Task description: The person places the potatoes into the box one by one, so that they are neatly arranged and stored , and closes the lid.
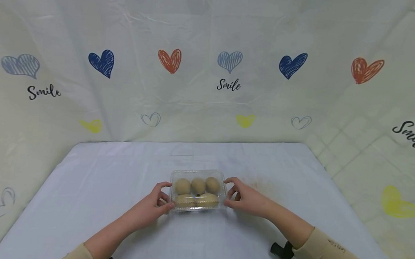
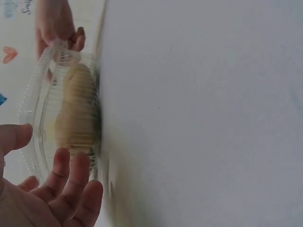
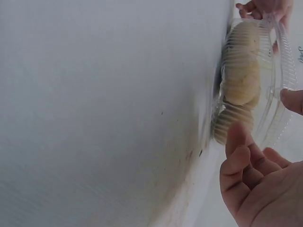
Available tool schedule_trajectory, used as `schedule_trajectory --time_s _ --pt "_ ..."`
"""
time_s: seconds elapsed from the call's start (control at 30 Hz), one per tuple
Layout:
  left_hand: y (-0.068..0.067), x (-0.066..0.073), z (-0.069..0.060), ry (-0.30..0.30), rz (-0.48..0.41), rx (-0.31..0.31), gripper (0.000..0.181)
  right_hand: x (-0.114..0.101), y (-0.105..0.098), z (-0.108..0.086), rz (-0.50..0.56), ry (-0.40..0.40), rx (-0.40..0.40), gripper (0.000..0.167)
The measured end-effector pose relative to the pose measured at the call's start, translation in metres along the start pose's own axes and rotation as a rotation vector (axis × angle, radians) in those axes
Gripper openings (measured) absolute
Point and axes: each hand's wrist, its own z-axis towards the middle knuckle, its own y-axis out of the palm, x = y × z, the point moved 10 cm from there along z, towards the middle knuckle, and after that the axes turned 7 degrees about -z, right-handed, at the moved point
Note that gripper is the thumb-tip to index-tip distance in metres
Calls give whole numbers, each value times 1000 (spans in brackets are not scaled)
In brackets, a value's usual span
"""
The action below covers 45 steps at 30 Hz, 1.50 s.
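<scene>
A clear plastic food box [image 1: 198, 171] with its lid over it sits mid-table in the head view. Inside are several tan, smooth pieces [image 1: 183, 187], rounder at the back and longer in front; their kind is unclear. My left hand [image 1: 149, 205] holds the box's left end, forefinger at the back and thumb at the front corner. At the opposite end my right hand [image 1: 249, 199] grips likewise, thumb on the rim and the other fingers bent. Both wrist views show the ribbed box wall [image 2: 33, 90] side-on, low over the cloth.
White cloth [image 1: 194, 242] covers the table. Faint brownish specks [image 1: 261, 185] mark it to the right of the box. Behind stands a pale curtain [image 1: 199, 19] printed with hearts and the word Smile. Dark wrist-camera mounts [image 1: 283, 251] show below both forearms.
</scene>
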Motion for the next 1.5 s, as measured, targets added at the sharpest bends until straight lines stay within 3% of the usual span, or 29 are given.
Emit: schedule_trajectory --time_s 0.2,0.5,0.8,1.03,1.5 --pt "7 1 2 -6 -66 -72 83 1 7 0 106 9 -24 72" --pt "14 -1 1 -48 -276 -134 85 6 19 1 234 64 -58 76" --pt "15 2 1 -18 -311 -125 85 6 24 -1 371 81 -98 81" --pt "14 1 0 -17 -311 -106 83 5 25 -1 389 80 -108 81" --pt "14 -1 0 -64 -324 -128 83 5 25 -1 399 96 -110 80"
